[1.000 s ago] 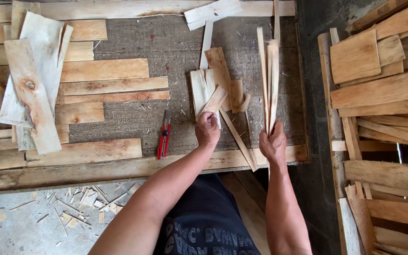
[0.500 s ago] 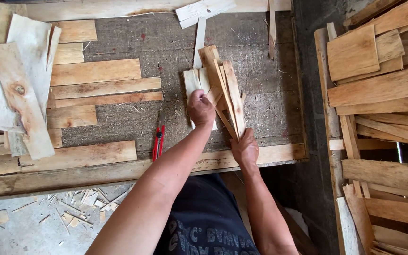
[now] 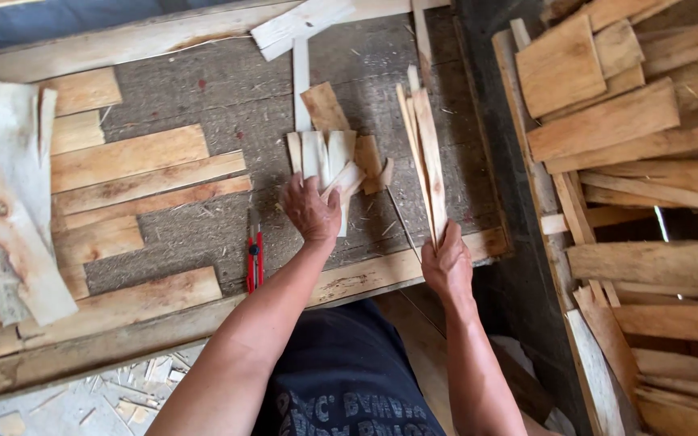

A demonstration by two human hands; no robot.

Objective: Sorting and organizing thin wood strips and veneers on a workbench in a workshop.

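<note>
Along the bench's left edge sorted boards lay flat, a red knife idle mid-bench, while the left hand pinched one short slat off the unsorted pile and the right hand gripped a gathered bundle of strips near the right edge.

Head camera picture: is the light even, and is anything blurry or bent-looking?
Head view: soft, even daylight, no glare, only faint shadows under the left hand and right hand. The bundle of thin wood strips and the red cutter look fairly sharp. Slight wide-angle bending shows along the workbench edge. The gap beside the stacked boards is dark.
</note>
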